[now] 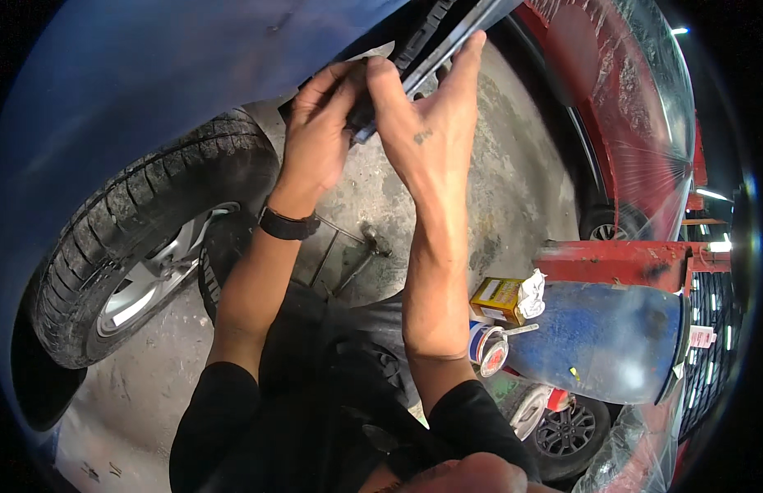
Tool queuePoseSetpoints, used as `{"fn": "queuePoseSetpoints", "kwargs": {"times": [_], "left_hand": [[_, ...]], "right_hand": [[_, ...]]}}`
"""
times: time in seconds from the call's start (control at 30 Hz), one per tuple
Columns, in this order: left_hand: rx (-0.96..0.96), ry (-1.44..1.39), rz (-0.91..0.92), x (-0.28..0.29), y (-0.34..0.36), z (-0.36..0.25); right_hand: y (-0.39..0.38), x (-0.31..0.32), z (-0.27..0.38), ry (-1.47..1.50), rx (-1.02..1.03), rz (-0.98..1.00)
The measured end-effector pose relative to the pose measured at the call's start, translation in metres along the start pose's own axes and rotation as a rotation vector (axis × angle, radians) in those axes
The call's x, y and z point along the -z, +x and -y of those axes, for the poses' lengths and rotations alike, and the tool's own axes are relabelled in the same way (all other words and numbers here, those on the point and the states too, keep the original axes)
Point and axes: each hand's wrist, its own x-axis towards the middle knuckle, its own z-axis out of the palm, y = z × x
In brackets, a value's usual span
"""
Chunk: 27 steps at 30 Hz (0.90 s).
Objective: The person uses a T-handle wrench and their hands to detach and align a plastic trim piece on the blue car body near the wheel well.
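Note:
A long dark strip-like car part [437, 54] with a shiny grey edge slants down from the top, beside the blue car body [192, 74]. My right hand [426, 123] is clamped on its edge, thumb on the near face and fingers stretched along the far side. The strip's lower end shows between my two hands. My left hand [320, 131], with a black band [287, 224] on its wrist, is closed with bent fingers around something dark next to the strip. Whether that dark bit belongs to the same part, I cannot tell.
A treaded tyre [163, 177] stands at left under the blue car. On the right are a blue drum [595, 337], a yellow tin [496, 300], an open can [486, 347] and a loose wheel [569, 431]. A plastic-covered red car [595, 90] stands beyond the concrete floor [521, 140].

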Motion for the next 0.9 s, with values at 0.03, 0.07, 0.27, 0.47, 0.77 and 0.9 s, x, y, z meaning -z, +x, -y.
{"fn": "queuePoseSetpoints", "kwargs": {"times": [0.03,0.07,0.27,0.47,0.77,0.9], "left_hand": [[0.025,0.168,-0.07,-0.003,0.0,-0.003],[0.013,0.176,-0.07,-0.003,0.003,-0.007],[-0.11,0.524,0.256,-0.019,0.017,-0.022],[0.098,0.252,0.48,-0.028,0.045,-0.017],[0.146,0.044,0.413,-0.023,0.075,0.001],[0.23,-0.21,0.264,-0.027,0.068,0.01]], "right_hand": [[-0.002,-0.001,-0.002,0.005,0.014,-0.014],[0.0,-0.003,0.001,0.021,0.021,-0.008],[-0.001,0.004,0.008,0.136,-0.077,0.058],[-0.001,0.013,0.004,0.123,-0.12,0.066],[-0.001,0.01,0.017,0.199,-0.13,0.089],[-0.002,0.011,0.005,0.211,-0.138,0.074]]}}
